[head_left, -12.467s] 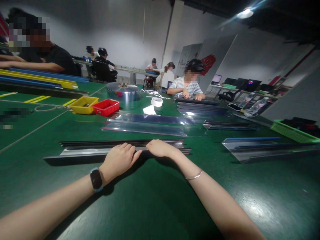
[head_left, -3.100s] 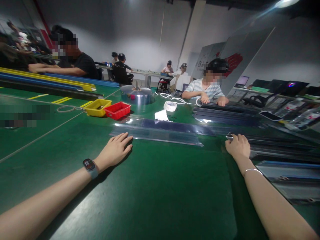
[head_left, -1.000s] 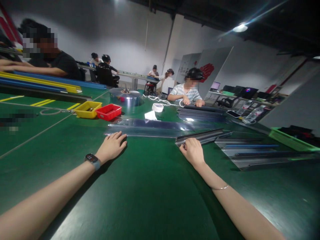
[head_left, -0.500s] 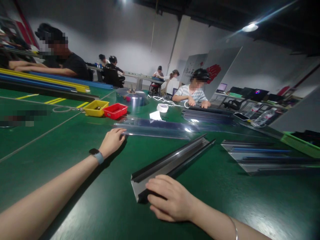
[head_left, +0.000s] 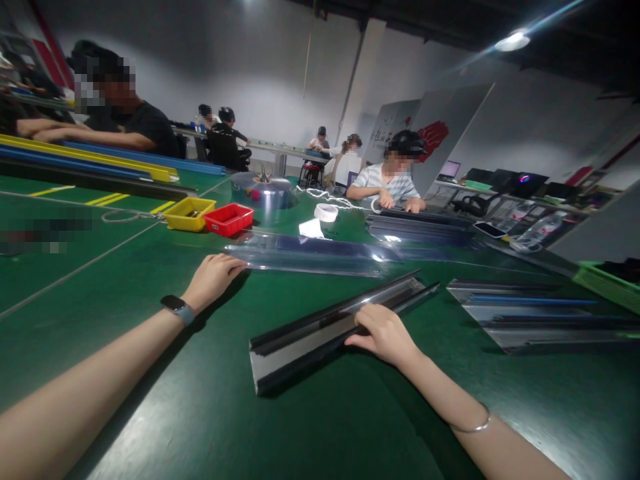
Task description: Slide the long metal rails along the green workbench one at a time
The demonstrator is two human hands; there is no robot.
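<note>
My left hand (head_left: 215,279) reaches to the near left corner of a clear plastic strip (head_left: 320,261) lying flat, its fingers together and pinching that edge. In front of me a dark, channel-shaped profile (head_left: 300,350) lies at a slant, its trough facing up and its far end pointing right. My right hand (head_left: 383,333) is closed over the near side wall of this profile about midway along, with fingertips inside the trough and the thumb on the outside.
Right of the profile lies a group of similar profiles (head_left: 525,313). Behind the strip are a red bin (head_left: 229,220), a yellow bin (head_left: 189,215), a tape roll (head_left: 326,212) and a plastic film roll (head_left: 260,190). A co-worker (head_left: 387,180) sits across the table.
My right hand has moved forward from the profile's near end to about its middle and has closed on the side wall. My left hand stays at the strip's corner.
</note>
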